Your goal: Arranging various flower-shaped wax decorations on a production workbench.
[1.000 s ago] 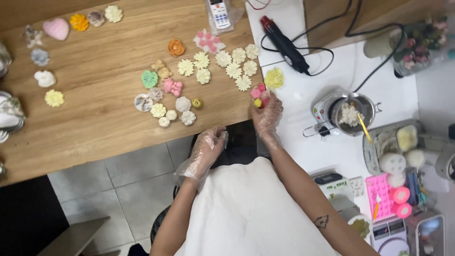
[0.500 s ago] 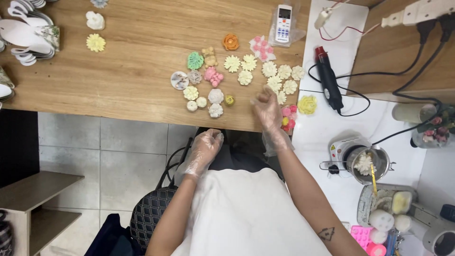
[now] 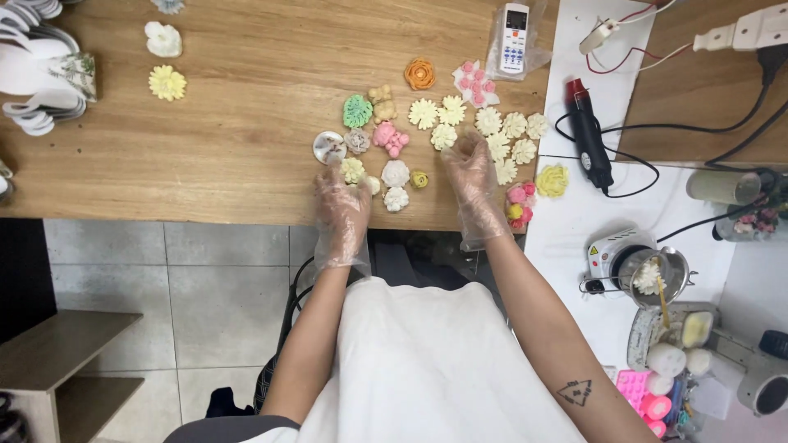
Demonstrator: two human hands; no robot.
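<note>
Two hands in thin clear gloves rest flat on the wooden table, apart from each other and holding nothing: my left hand and my right hand. Many little wax flowers lie between and just past my fingers; a pale yellow flower touches my left fingertips, and a cream daisy sits just beyond my right fingertips. Near my right wrist are pink flowers
</note>
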